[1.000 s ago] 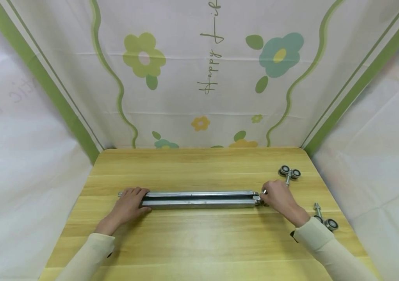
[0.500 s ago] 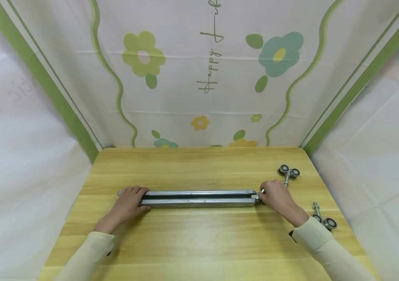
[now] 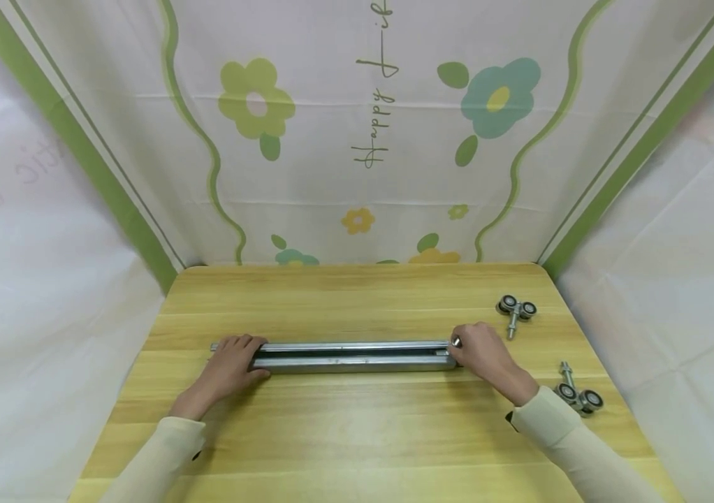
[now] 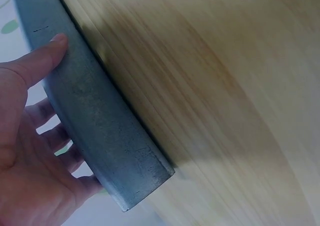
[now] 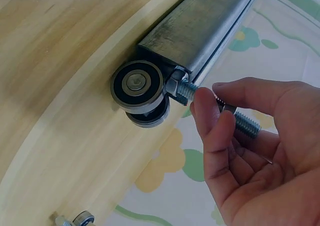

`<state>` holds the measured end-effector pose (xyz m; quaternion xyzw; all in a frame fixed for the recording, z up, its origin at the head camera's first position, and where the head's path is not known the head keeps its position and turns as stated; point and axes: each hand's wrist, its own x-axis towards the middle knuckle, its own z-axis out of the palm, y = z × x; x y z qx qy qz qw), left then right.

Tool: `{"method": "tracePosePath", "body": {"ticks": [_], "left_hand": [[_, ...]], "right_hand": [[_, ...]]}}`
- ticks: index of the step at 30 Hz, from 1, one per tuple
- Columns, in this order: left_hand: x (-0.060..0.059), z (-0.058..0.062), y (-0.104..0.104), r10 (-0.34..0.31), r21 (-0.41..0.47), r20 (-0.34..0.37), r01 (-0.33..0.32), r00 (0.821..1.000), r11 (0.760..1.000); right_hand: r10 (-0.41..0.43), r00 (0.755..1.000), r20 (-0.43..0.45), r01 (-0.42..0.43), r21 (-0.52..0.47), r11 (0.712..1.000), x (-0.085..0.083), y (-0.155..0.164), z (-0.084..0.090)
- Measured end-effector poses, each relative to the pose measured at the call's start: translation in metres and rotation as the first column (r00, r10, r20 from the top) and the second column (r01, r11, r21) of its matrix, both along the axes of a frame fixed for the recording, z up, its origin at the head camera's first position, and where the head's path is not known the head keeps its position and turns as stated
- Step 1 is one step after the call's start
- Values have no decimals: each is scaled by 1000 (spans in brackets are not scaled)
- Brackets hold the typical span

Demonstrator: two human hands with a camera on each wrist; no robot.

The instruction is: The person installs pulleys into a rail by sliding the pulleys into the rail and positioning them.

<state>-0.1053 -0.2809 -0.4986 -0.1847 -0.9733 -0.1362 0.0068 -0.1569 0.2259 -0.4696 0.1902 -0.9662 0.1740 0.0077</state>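
A long steel track [image 3: 357, 362] with an open slot along its top lies across the table. My left hand [image 3: 231, 365] grips its left end; in the left wrist view the thumb lies on one side wall of the track [image 4: 110, 121] and the fingers on the other. At the right end, my right hand [image 3: 485, 353] pinches the threaded bolt [image 5: 247, 126] of a roller trolley. One pair of that trolley's wheels [image 5: 136, 83] sits outside, right at the track's mouth [image 5: 165, 56]. Its front part shows within the slot in the head view.
Two more roller trolleys lie on the wooden table [image 3: 357, 433] at the right: one trolley [image 3: 528, 310] beyond my right hand, another trolley [image 3: 591, 400] beside my right sleeve. Flower-printed white cloth [image 3: 357, 140] stands behind and along both sides.
My right hand has moved slightly left, and the trolley's front part has slid from the track's mouth into the slot. My left hand and the track have stayed in place.
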Motion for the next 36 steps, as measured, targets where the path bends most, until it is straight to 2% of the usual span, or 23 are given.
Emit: {"method": "tracePosePath", "body": {"ticks": [11, 20, 36], "left_hand": [[0, -1, 1, 5, 20, 7, -5, 1000, 1000], [0, -1, 1, -2, 20, 3, 2, 1000, 1000], [-1, -4, -1, 9, 11, 6, -9, 1000, 1000]], "right_hand": [[8, 999, 41, -9, 19, 1000, 1, -15, 1], [28, 998, 55, -28, -4, 1000, 0, -32, 5], [103, 994, 29, -102, -36, 994, 2, -65, 2]]}}
